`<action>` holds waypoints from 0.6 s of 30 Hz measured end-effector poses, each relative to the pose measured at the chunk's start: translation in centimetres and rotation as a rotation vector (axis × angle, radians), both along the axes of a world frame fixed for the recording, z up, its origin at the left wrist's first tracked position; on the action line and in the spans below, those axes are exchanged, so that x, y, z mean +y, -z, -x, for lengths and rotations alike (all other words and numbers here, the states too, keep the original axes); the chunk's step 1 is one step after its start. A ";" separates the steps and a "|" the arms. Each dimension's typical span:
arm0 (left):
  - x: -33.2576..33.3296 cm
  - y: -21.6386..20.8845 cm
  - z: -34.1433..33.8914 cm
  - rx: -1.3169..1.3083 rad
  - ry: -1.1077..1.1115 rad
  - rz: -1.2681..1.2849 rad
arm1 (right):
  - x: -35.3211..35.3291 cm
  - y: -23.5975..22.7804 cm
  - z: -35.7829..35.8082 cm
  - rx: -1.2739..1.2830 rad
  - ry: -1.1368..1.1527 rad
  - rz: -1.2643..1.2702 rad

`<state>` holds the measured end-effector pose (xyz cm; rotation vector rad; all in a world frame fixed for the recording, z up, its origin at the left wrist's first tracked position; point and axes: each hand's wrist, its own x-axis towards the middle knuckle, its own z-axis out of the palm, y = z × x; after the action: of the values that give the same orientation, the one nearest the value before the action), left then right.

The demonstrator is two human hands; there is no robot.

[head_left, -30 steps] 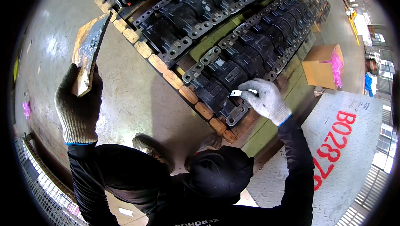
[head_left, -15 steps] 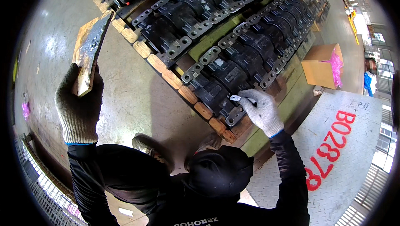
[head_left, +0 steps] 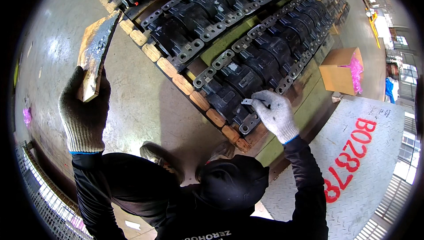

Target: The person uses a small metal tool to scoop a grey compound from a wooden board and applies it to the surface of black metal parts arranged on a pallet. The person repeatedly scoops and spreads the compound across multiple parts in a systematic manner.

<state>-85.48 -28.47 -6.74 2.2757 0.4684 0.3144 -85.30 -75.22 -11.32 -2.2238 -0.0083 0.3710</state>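
My left hand [head_left: 85, 118], in a grey knit glove, grips the lower end of a wooden board [head_left: 93, 59] smeared with grey paste. The board is tilted up over the floor. In a similar glove, my right hand [head_left: 277, 112] pinches a small flat silvery piece [head_left: 247, 101] between thumb and fingers. That piece is over the near end of a row of black cast parts [head_left: 243, 79] with bare-metal drilled flanges. Close below it lies the nearest flange [head_left: 249, 123]. Whether the piece touches the casting I cannot tell.
A second row of castings [head_left: 190, 23] lies beyond, on a wooden pallet [head_left: 181, 83]. At right stand a cardboard box [head_left: 340, 72] with pink plastic and a grey tread plate [head_left: 309, 169] with red painted marks. My shoes are by the pallet's edge.
My right hand has shifted slightly left and up, and the small silvery piece has turned a little with it. The left hand and the board have barely moved.
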 end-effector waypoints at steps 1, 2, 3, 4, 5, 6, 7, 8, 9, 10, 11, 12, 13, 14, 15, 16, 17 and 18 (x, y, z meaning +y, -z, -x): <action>-0.1 -0.1 -0.1 0.003 -0.004 0.022 | 0.1 -0.1 -0.3 -0.008 -0.012 0.049; -0.2 -0.5 -0.1 0.008 -0.011 0.053 | 0.3 -0.3 -0.5 -0.016 -0.024 0.098; -0.3 -0.7 -0.1 0.009 -0.013 0.060 | 0.6 -0.7 -0.8 -0.019 -0.037 0.091; -0.3 -0.8 -0.1 0.011 -0.016 0.066 | 1.0 -1.3 -1.0 -0.022 -0.051 0.083; -0.3 -0.9 -0.1 0.011 -0.015 0.049 | 1.3 -1.5 -1.0 -0.024 -0.065 0.075; -0.2 -0.9 0.0 0.010 -0.012 0.038 | 1.3 -1.4 -1.0 -0.024 -0.046 0.048; -0.2 -0.9 -0.1 0.008 -0.007 0.028 | 1.2 -1.2 -0.9 -0.025 -0.026 0.022; -0.2 -0.9 -0.1 0.005 -0.001 0.025 | 1.1 -1.0 -0.8 -0.026 -0.006 -0.004; -0.2 -0.9 -0.1 0.007 0.000 0.011 | 0.8 -0.7 -0.6 -0.037 -0.011 0.007; -0.2 -1.0 -0.1 0.011 0.002 -0.004 | 0.4 -0.4 -0.5 -0.046 -0.016 0.016; -0.5 -1.2 -0.1 0.020 -0.001 -0.029 | 0.2 -0.2 -0.3 -0.056 -0.022 0.025; -0.9 -1.6 -0.1 0.028 -0.004 -0.055 | 0.1 -0.1 -0.1 -0.016 0.010 -0.016; -1.4 -2.0 -0.1 0.038 -0.006 -0.080 | 0.1 -0.1 0.2 0.025 0.042 -0.056; -1.9 -2.3 -0.1 0.048 -0.008 -0.106 | 0.1 -0.1 0.3 0.066 0.075 -0.097; -2.3 -2.7 -0.1 0.058 -0.010 -0.131 | 0.1 -0.1 0.3 0.075 0.072 -0.079; -2.7 -3.0 -0.1 0.088 -0.014 -0.141 | 0.1 -0.2 0.4 0.083 0.072 -0.059; -3.1 -3.4 -0.2 0.119 -0.017 -0.151 | 0.1 -0.3 0.4 0.091 0.072 -0.039; -3.3 -3.5 -0.2 0.150 -0.021 -0.160 | -0.2 0.1 0.6 0.081 0.073 -0.039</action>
<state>-85.26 -31.76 -3.27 2.4627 0.5613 0.1980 -85.92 -75.40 -11.41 -2.1628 0.1077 0.4177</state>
